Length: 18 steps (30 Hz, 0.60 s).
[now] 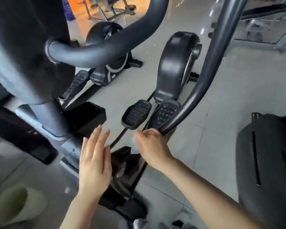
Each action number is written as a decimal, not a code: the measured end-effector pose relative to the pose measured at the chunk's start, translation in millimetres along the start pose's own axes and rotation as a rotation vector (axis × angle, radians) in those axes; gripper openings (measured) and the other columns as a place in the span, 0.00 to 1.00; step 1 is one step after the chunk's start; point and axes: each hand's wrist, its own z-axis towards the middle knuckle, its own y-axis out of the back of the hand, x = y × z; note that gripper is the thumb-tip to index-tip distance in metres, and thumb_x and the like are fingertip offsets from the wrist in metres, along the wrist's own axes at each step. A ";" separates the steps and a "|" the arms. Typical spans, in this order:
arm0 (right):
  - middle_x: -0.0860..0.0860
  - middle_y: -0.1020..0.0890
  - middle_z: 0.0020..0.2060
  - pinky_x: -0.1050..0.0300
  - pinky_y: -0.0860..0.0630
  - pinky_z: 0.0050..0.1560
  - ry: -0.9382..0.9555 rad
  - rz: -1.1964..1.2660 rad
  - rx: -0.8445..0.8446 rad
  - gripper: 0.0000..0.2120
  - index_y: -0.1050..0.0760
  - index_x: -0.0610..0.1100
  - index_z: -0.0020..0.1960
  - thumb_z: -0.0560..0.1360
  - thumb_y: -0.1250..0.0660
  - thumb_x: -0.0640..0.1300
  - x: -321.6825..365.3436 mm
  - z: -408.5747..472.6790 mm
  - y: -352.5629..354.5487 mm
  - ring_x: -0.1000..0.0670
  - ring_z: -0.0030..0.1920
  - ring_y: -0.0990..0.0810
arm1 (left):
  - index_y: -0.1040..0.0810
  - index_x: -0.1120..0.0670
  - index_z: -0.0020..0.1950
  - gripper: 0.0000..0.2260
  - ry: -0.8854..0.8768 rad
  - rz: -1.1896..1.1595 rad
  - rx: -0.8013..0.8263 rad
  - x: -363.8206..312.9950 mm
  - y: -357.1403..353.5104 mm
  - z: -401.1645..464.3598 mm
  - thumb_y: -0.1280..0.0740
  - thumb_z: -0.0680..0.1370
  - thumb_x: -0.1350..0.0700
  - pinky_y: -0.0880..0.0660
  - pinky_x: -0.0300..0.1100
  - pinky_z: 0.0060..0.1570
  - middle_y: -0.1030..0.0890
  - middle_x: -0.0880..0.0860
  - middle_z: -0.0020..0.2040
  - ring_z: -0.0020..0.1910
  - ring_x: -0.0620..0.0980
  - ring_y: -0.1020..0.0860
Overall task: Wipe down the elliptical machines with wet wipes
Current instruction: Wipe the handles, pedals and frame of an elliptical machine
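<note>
Right hand (149,144) grips a blurred wet wipe (133,142) at the swing arm (196,90); left hand (94,159) hovers flat, empty. Step: wiping the arm; next, stroke upward.

black elliptical machine (175,66) upright, wet wipe (133,142) (blurred)

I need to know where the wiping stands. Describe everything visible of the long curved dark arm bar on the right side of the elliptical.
The long curved dark arm bar is a smooth, matte, dark grey tube, seemingly metal. It runs from the top of the picture down and bends left past the studded black foot pedal. At its lower end the right hand curls round it, with something pale and blurred, perhaps a wet wipe, under the fingers. The left hand hovers open nearby, apart from the bar.
</note>
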 end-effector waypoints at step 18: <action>0.48 0.16 0.54 0.56 0.36 0.72 0.307 -0.276 -0.220 0.08 0.18 0.38 0.49 0.74 0.32 0.30 -62.1 -32.8 23.4 0.48 0.60 0.22 | 0.31 0.56 0.69 0.17 -0.223 -0.071 0.095 -10.3 -19.2 -13.9 0.45 0.81 0.60 0.39 0.53 0.74 0.27 0.57 0.70 0.69 0.56 0.29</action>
